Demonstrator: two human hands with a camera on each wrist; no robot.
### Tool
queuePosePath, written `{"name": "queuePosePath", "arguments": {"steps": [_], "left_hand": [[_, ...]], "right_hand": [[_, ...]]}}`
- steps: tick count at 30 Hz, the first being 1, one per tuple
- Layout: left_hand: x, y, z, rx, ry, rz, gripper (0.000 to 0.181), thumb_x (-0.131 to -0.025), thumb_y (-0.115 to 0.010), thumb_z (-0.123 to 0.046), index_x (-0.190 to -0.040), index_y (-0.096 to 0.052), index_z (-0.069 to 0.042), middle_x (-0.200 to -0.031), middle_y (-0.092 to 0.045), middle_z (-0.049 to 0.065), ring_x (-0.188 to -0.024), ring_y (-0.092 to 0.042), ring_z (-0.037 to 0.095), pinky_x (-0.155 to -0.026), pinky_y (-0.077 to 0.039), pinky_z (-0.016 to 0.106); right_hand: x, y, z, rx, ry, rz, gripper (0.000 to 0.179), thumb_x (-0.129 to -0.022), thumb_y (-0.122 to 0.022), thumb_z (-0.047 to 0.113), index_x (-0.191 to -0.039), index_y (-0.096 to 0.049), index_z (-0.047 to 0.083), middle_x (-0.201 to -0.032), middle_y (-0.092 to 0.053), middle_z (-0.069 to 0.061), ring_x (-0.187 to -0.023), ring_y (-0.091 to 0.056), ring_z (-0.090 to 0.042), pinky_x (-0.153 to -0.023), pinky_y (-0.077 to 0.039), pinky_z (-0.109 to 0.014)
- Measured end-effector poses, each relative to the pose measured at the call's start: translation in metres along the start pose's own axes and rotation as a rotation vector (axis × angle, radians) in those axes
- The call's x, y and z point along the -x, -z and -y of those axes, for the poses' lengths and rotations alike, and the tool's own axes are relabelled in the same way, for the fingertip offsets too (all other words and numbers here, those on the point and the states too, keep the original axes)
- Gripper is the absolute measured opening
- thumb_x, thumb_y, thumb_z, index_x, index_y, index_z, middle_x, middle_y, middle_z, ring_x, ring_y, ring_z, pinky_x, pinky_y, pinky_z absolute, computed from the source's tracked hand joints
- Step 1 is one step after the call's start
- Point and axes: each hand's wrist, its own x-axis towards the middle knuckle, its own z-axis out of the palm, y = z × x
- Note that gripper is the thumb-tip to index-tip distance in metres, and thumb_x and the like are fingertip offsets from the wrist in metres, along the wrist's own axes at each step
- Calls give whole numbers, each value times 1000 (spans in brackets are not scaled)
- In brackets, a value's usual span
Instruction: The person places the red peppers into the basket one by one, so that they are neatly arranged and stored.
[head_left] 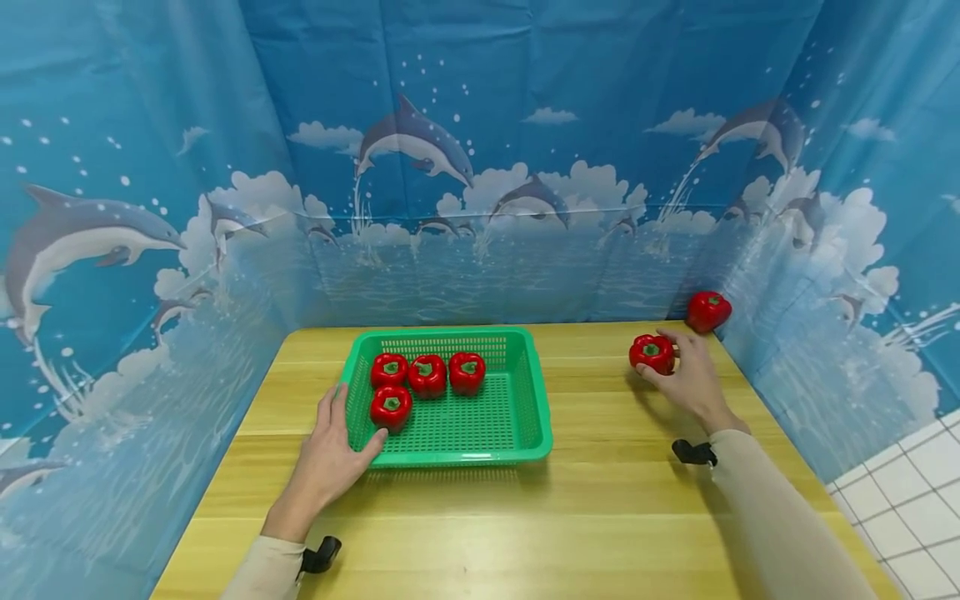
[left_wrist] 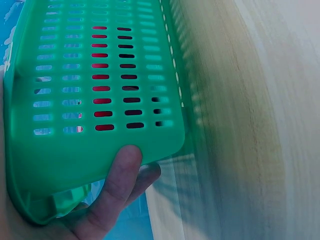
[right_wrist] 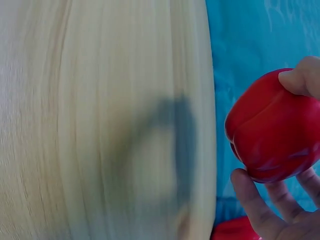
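My right hand (head_left: 693,379) grips a red bell pepper (head_left: 651,355) between thumb and fingers over the right side of the table. In the right wrist view the held bell pepper (right_wrist: 272,130) hangs above the tabletop, with a shadow on the wood beside it. At the near left corner of a green plastic basket (head_left: 480,457), my left hand (head_left: 330,450) holds the rim, thumb along the front and fingers at the left side. The left wrist view shows fingers (left_wrist: 122,175) against the slotted basket wall (left_wrist: 80,155). Several red bell peppers (head_left: 427,377) sit upright in the basket's left and back part.
Another red bell pepper (head_left: 708,312) lies at the table's far right corner, against the curtain. A blue dolphin-print curtain (head_left: 465,275) borders the wooden table (head_left: 480,533) at the back and both sides. White tiles (head_left: 907,492) show at the lower right.
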Motion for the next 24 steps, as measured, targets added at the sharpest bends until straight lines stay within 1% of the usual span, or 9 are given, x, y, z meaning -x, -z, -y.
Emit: {"name": "queuePosePath", "arguments": {"steps": [2, 6, 9, 14, 19, 21, 24], "left_hand": [[0, 0, 0, 1, 0, 5, 111, -113, -67, -59, -186, -11, 2, -192, -15, 28, -134, -73, 61, -113, -52, 85], [1, 0, -1, 5, 4, 11, 111, -113, -66, -61, -186, -10, 2, -192, -14, 28, -137, -71, 61, -115, -51, 86], [0, 1, 0, 10, 6, 4, 111, -112, -68, -59, -186, -10, 2, -192, -14, 27, -139, -69, 61, -116, -50, 85], [-2, 0, -1, 10, 4, 3, 112, -112, -70, -57, -186, -11, 2, -192, -15, 28, -139, -69, 62, -116, -49, 86], [-1, 0, 0, 1, 5, 6, 112, -112, -69, -58, -185, -11, 3, -192, -14, 28, -138, -70, 61, -116, -49, 87], [-1, 0, 0, 1, 3, 3, 112, -112, -68, -58, -185, -11, 4, -192, -14, 28, -139, -70, 62, -116, -49, 87], [0, 0, 1, 2, -5, -3, 111, -112, -69, -58, -185, -12, 4, -192, -15, 28, -137, -71, 61, -113, -53, 84]], "right_hand": [[1, 1, 3, -1, 4, -1, 80, -105, -89, 23, -169, -50, -6, -162, -47, -42, -132, -58, -60, -107, -55, -79], [3, 3, 14, 0, 8, 5, 81, -105, -89, 27, -170, -51, -6, -160, -49, -41, -133, -56, -58, -105, -55, -77], [3, 4, 20, 3, 17, 5, 81, -105, -89, 28, -170, -51, -5, -158, -50, -40, -133, -54, -56, -104, -54, -76], [3, 4, 28, 10, 31, 21, 82, -105, -90, 30, -170, -52, -4, -155, -52, -38, -131, -57, -56, -105, -55, -77], [4, 3, 38, 12, 36, 47, 84, -106, -89, 35, -172, -51, -2, -153, -52, -38, -128, -58, -54, -104, -57, -74], [5, 3, 42, 11, 39, 56, 85, -106, -89, 35, -172, -50, -2, -152, -52, -37, -128, -58, -52, -103, -60, -72], [6, 2, 48, 11, 47, 69, 85, -106, -89, 36, -172, -51, -2, -151, -53, -36, -127, -59, -50, -102, -62, -70]]}}
